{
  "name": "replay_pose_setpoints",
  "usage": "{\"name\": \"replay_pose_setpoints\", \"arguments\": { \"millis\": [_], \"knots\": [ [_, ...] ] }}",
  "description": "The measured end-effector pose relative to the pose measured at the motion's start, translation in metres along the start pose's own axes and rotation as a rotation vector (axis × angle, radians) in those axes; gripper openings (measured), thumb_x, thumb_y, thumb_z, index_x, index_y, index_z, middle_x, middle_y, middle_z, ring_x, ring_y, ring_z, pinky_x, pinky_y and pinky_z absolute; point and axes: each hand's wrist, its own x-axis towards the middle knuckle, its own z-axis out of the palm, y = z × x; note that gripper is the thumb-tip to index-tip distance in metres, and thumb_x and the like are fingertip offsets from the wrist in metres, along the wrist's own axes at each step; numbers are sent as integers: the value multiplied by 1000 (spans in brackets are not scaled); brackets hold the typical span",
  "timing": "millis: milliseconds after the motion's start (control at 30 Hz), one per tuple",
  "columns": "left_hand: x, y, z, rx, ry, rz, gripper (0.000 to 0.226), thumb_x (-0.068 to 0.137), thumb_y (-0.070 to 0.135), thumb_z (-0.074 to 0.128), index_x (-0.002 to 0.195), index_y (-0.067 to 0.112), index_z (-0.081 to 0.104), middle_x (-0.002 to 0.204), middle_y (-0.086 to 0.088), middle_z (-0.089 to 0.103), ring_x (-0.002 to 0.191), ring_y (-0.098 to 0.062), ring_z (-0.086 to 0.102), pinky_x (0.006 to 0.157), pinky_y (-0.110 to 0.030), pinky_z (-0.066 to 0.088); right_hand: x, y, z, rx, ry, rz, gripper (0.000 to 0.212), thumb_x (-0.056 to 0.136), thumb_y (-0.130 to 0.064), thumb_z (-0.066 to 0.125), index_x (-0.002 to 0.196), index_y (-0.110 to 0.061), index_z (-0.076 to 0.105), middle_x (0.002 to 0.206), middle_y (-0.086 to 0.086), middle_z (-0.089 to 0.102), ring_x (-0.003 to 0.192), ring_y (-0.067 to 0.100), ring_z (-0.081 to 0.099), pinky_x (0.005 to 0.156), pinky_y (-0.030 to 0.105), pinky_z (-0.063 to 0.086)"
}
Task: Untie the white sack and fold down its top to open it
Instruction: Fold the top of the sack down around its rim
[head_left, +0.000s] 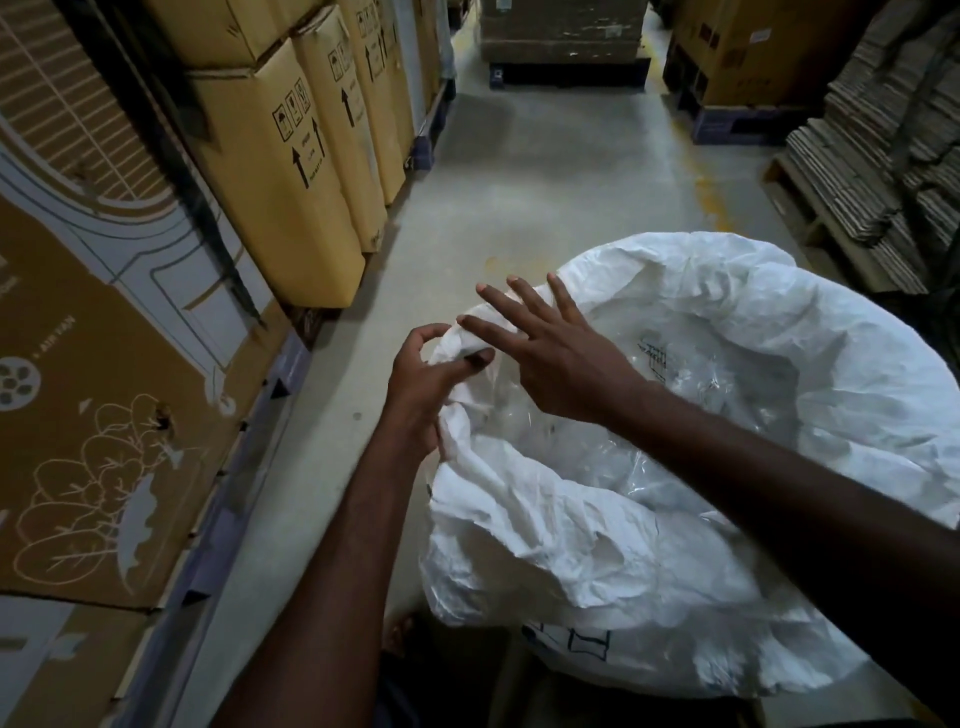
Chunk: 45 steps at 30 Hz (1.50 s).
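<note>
Both forearms reach in from the lower edge of the head view toward the white sack (675, 467), which stands on the concrete floor (519, 182) of a warehouse aisle, just right of centre and close to the person; its mouth already gapes wide, with a clear plastic liner (597, 431) showing inside and no tie or knot to be seen, so the untying looks done. The left hand (415, 384) grips a bunched fold of the rim at the sack's near-left edge, fingers curled round the fabric; the right hand (545, 348) lies over the same stretch of rim with fingers straight and spread, its thumb tucked against the cloth, though whether the thumb actually pinches I cannot tell. Around the far and right sides the rim appears rolled outward into a thick cuff; the left portion in hand looks crumpled rather than turned, so that section probably remains to fold down. Stacked cardboard cartons (291, 171) line the left; flattened cardboard (872, 156) piles at right.
</note>
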Motion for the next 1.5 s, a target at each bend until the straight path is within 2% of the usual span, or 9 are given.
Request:
{"name": "replay_pose_setpoints", "arguments": {
  "millis": [167, 333, 467, 733, 933, 1100, 1267, 1400, 1500],
  "knots": [
    [7, 12, 2, -111, -11, -118, 65, 79, 29, 96, 135, 16, 67, 122, -13, 80, 113, -36, 78, 77, -38, 65, -6, -61, -23, 368, 50, 360, 75, 87, -19, 71, 157, -23, 42, 158, 9, 45, 130, 35, 57, 105, 49, 49],
    [8, 28, -10, -163, -7, -130, 43, 91, 37, 90, 102, -1, 71, 83, -9, 74, 71, -21, 74, 61, -29, 61, -16, -123, -41, 737, -144, 638, 122, 77, -54, 83, 167, -26, 6, 156, 12, 39, 126, 38, 61, 89, 43, 54],
    [8, 41, -24, -286, -126, -281, 55, 101, 43, 78, 137, 3, 70, 131, -21, 77, 121, -38, 76, 111, -53, 58, -25, -143, -34, 530, -172, 561, 122, 85, -33, 81, 169, -23, -7, 130, 15, 56, 92, 34, 66, 65, 39, 51],
    [-16, 27, -29, 90, 45, -140, 101, 91, 63, 80, 169, 24, 29, 165, -12, 52, 138, -35, 64, 110, -54, 58, -30, -121, -17, 189, 14, 507, 40, 93, -5, 54, 132, -14, 55, 107, 12, 56, 54, 26, 44, 44, 35, 41],
    [-56, 7, -13, 348, 222, 50, 102, 89, 78, 68, 168, 28, 25, 158, -11, 59, 140, -32, 62, 113, -44, 54, -20, -132, -16, 166, 6, 507, 36, 95, -8, 55, 131, -12, 55, 111, 11, 55, 71, 29, 57, 50, 42, 52],
    [-56, 5, -5, -274, 164, -166, 39, 112, 34, 60, 144, 12, 56, 135, -16, 72, 116, -35, 75, 87, -47, 66, -27, -143, -31, 126, -27, 538, 59, 95, -30, 61, 149, -13, 46, 129, 12, 57, 100, 33, 61, 76, 46, 54],
    [-60, 20, -10, -607, 155, -137, 58, 110, 28, 66, 162, 34, 40, 127, -2, 70, 107, -25, 78, 69, -39, 67, -56, -151, -42, 109, -69, 534, 101, 90, -30, 73, 169, -28, 11, 152, 18, 45, 109, 35, 59, 87, 51, 55],
    [-69, 20, -11, -342, 129, -55, 82, 108, 45, 67, 172, 40, 15, 157, -7, 55, 132, -28, 69, 85, -38, 66, -68, -149, -47, 128, 1, 502, 89, 86, 2, 37, 169, -25, 20, 144, 16, 52, 82, 30, 60, 65, 43, 52],
    [-85, 13, -15, 416, 280, 151, 100, 103, 61, 65, 174, 35, 0, 176, -17, 28, 155, -40, 43, 115, -55, 51, -72, -143, -48, 88, 46, 454, 87, 81, 2, 35, 164, -25, 36, 133, 13, 57, 81, 28, 56, 57, 37, 43]
  ]
}}
